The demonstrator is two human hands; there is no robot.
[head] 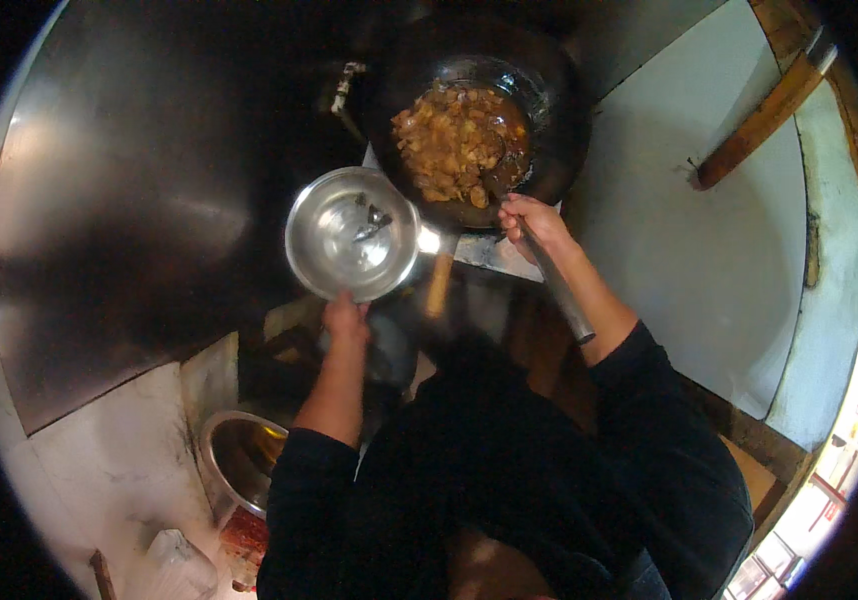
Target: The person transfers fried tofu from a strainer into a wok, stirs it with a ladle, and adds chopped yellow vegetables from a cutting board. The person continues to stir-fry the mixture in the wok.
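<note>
My left hand (346, 321) grips the near rim of a round stainless steel bowl (324, 259), held left of the wok and tilted so its inside shows; dark specks or reflections mark its bottom. My right hand (535, 225) is closed around the long metal handle (560, 292) of a cooking tool, whose head is hidden at the wok's near side. The black wok (571, 127) holds chunks of browned food (451, 142) in brown, glossy sauce. A light wooden handle (439, 285) sticks out beside the bowl, below the wok.
A dark metal panel (121, 225) stands at the left. At lower left are a metal basin (215, 465), a red package (244, 544) and a whitish plastic bag (178, 566). A wooden handle (759, 120) projects over the pale surface (684, 247) at right.
</note>
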